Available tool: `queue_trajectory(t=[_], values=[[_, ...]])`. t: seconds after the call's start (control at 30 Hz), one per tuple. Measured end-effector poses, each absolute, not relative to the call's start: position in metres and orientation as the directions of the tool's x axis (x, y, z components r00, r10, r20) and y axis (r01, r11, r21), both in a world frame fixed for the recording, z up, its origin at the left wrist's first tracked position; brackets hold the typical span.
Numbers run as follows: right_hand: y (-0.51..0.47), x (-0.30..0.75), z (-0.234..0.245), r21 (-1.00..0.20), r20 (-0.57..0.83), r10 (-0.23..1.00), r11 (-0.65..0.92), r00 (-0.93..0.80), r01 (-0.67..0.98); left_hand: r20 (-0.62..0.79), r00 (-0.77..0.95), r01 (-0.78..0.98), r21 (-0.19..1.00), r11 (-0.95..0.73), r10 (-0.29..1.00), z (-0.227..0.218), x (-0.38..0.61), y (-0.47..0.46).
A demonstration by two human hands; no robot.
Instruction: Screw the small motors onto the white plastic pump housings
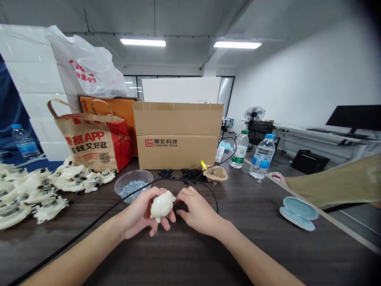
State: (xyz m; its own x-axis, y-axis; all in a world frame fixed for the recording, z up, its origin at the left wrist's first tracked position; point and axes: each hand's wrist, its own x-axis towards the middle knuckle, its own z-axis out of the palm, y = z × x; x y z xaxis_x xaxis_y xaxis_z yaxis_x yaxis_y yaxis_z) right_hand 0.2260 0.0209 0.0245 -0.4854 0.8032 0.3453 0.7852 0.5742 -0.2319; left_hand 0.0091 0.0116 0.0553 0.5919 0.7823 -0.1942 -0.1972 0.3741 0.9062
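My left hand (142,216) is closed around a cream plastic toy shell (162,205), held just above the dark wooden table (190,246). My right hand (197,209) is right beside it, fingers curled with the fingertips touching the shell's right end. A clear bowl of small metal screws (133,187) stands just behind my left hand. A scatter of small black parts (183,174) lies behind my right hand.
A heap of cream toy parts (35,190) covers the left of the table. A paper bag (93,141) and a cardboard box (177,135) stand behind. Two water bottles (262,155) and a light blue case (299,212) sit right. A black cable (98,216) crosses the table.
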Motion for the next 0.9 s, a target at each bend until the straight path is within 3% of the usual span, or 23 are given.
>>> queue_trajectory(t=[0.13,0.33,0.63,0.9], values=[[0.032,0.243,0.030,-0.202,0.428,0.855,0.406,-0.293,0.891,-0.203,0.622,-0.247,0.866,0.435,0.756,0.035,0.007,0.021],[0.054,0.245,0.026,-0.131,0.448,0.888,0.178,-0.102,0.975,-0.090,0.611,-0.394,0.828,0.400,0.787,0.022,-0.009,0.012],[0.105,0.219,0.022,0.018,0.269,0.958,0.102,-0.103,0.995,-0.042,0.627,-0.427,0.817,0.388,0.778,0.021,-0.008,0.013],[0.102,0.217,0.039,0.019,0.224,0.956,0.188,-0.187,0.982,-0.059,0.724,-0.417,0.756,0.504,0.687,0.020,-0.006,0.011]])
